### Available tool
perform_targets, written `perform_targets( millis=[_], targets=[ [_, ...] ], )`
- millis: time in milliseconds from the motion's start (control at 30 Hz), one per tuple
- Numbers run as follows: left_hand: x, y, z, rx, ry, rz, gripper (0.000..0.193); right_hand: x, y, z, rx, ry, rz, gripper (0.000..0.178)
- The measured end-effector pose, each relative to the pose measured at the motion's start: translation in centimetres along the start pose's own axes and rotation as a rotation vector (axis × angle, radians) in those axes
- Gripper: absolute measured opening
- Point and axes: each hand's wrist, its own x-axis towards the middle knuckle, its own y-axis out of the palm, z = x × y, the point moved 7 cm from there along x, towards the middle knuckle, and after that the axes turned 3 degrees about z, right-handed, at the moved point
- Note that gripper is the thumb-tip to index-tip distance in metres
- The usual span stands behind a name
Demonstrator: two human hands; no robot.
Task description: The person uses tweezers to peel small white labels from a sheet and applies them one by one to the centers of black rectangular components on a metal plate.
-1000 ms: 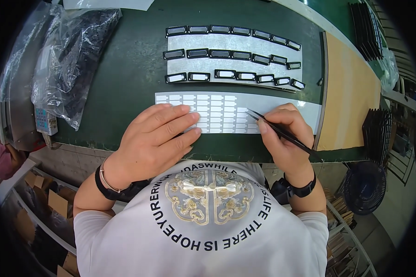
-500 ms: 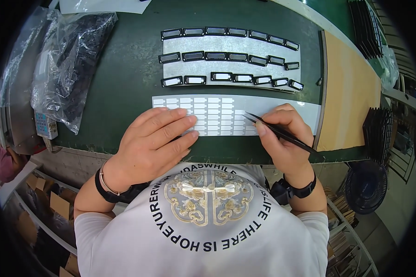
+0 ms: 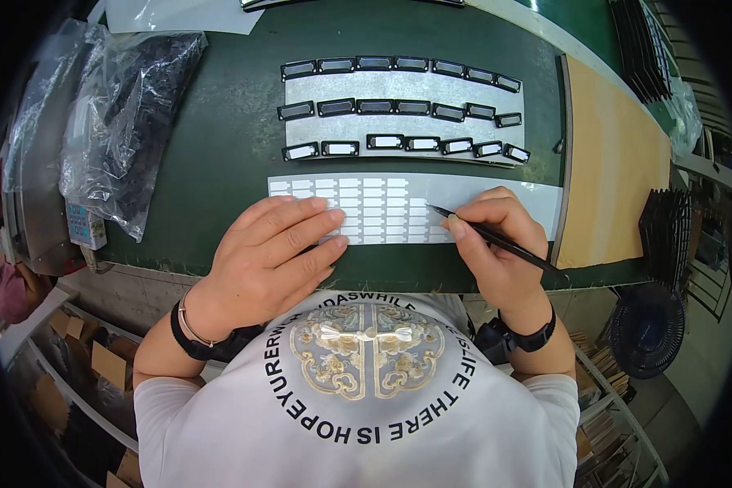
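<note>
A backing sheet (image 3: 496, 203) with columns of small white stickers (image 3: 373, 193) lies near the table's front edge. My left hand (image 3: 278, 244) rests flat over the sheet's left part, fingers stretched out and holding nothing. Black tweezers (image 3: 496, 239) are pinched in my right hand (image 3: 503, 244). Their tips, now close together, touch or nearly touch the top sticker of the rightmost column. Whether they grip its edge is too small to tell. Beyond the sheet, small black frames (image 3: 396, 106) stand in three rows on a pale metal plate (image 3: 325, 85); those in the nearest row have white faces.
A clear plastic bag (image 3: 122, 130) with dark contents lies at the left, beside a device with a keypad (image 3: 86, 225). A tan board (image 3: 614, 171) covers the table's right end. Stacked black parts (image 3: 664, 236) and a black fan (image 3: 647, 332) are beyond it.
The tweezers' tips have closed together and shifted slightly left at the top sticker. My left hand stays put on the sheet. The whole view has shifted a little.
</note>
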Motion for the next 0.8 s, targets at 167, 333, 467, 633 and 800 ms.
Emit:
perform_targets(
  millis=[167, 333, 467, 633, 800],
  targets=[
    [-0.2, 0.2, 0.1, -0.005, 0.017, 0.013, 0.036, -0.2, -0.2, -0.2, 0.035, 0.018, -0.018, 0.011],
    [-0.1, -0.3, 0.2, -0.028, -0.007, 0.021, 0.034, 0.1, -1.0, 1.3, 0.052, -0.193, -0.035, 0.013],
    [0.4, -1.9, 0.8, -0.102, -0.012, 0.014, 0.029, 0.7, -2.8, 2.7, 0.224, -0.256, -0.118, 0.015],
    [2.2, -6.1, 4.6, -0.088, -0.061, -0.138, 0.025, 4.5, -2.4, 4.3, 0.55, -0.112, -0.144, 0.011],
    [4.5, -6.6, 8.2, -0.088, -0.16, -0.139, 0.022, 8.8, 1.2, 4.8, 0.568, 0.1, -0.116, 0.011]
  ],
)
